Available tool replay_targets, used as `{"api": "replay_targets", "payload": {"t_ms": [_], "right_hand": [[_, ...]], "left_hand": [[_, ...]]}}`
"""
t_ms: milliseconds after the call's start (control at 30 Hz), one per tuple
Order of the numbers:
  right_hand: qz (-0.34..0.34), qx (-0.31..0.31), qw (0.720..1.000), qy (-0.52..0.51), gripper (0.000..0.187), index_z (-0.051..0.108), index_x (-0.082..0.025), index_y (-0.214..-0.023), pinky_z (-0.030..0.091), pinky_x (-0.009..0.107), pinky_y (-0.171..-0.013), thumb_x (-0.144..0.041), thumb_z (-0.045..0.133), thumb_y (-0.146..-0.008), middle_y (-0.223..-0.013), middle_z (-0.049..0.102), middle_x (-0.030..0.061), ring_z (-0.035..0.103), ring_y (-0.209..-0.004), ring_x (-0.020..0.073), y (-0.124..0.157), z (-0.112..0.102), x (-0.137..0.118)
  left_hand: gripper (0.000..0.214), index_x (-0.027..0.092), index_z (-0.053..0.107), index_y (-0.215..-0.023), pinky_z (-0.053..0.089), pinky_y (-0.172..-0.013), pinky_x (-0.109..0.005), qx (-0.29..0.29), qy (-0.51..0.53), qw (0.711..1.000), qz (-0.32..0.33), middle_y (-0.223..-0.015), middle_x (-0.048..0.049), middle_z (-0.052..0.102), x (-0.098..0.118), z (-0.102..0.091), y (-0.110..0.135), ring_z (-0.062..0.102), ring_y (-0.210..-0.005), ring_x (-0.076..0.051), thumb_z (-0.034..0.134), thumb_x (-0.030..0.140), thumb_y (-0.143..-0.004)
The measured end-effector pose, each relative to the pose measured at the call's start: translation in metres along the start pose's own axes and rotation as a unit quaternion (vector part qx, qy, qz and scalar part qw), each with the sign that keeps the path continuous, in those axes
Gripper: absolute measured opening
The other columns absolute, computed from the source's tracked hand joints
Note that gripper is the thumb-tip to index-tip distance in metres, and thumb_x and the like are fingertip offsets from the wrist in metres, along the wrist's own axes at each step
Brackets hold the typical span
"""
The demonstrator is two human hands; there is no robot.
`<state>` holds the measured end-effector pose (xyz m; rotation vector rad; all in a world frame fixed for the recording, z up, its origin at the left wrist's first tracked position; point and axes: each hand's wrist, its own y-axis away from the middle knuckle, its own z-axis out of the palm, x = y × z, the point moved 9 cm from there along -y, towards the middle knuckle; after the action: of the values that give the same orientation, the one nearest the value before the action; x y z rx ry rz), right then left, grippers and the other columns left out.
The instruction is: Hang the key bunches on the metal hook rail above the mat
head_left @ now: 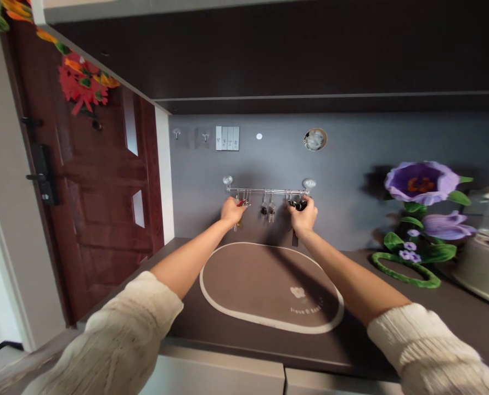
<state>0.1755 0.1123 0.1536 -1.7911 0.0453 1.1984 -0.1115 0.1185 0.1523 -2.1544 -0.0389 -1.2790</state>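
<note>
Chrome rail (264,191), left hand (231,211) and right hand (304,215) on keys (241,203)

Key tag (241,203) red; key fobs (298,205) black; mat (244,282) brown, cream border; sleeves (123,334) cream cable-knit; flowers (421,182) purple; wall (343,151) grey.

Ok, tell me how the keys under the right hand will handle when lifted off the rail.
The keys under the right hand will probably feel heavy for their size, since they look like metal with a dark fob. Each key should be stiff, but the bunch is likely floppy, as the neighbouring keys dangle from the rail. They may swing once free.
</note>
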Motion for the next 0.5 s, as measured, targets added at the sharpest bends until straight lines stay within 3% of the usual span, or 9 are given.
{"api": "replay_targets", "payload": {"t_ms": [167, 367, 500], "right_hand": [[0.004, 0.003, 1.0, 0.013, 0.036, 0.054, -0.019, -0.1, 0.037, 0.036, -0.089, -0.023, 0.056, -0.064, -0.095, 0.046, 0.0082, 0.048, -0.089, 0.0202, -0.008, -0.006, -0.012], [-0.02, -0.046, 0.998, 0.038, 0.027, 0.057, -0.019, -0.092, 0.039, 0.035, -0.084, -0.018, 0.05, -0.066, -0.085, 0.053, 0.0066, 0.05, -0.085, 0.0204, -0.017, 0.006, -0.023], [-0.063, -0.052, 0.996, 0.017, 0.026, 0.056, -0.018, -0.091, 0.039, 0.035, -0.083, -0.017, 0.048, -0.066, -0.087, 0.058, 0.0064, 0.051, -0.084, 0.0199, -0.02, 0.008, -0.032]], "left_hand": [[0.011, 0.012, 0.056, -0.06, 0.042, -0.056, -0.027, -0.064, 0.098, 0.988, -0.104, -0.058, -0.0043, 0.057, 0.007, 0.003, -0.006, 0.056, -0.06, -0.016, 0.066, 0.016, -0.06], [0.016, 0.01, 0.057, -0.071, 0.043, -0.06, -0.028, -0.043, 0.06, 0.996, -0.042, -0.07, -0.0071, 0.06, 0.041, 0.001, -0.019, 0.057, -0.066, -0.017, 0.067, 0.013, -0.059], [0.027, 0.012, 0.055, -0.083, 0.042, -0.065, -0.028, -0.023, 0.032, 0.999, 0.033, -0.082, -0.0072, 0.06, 0.058, 0.004, -0.015, 0.055, -0.072, -0.016, 0.068, 0.019, -0.061]]}}
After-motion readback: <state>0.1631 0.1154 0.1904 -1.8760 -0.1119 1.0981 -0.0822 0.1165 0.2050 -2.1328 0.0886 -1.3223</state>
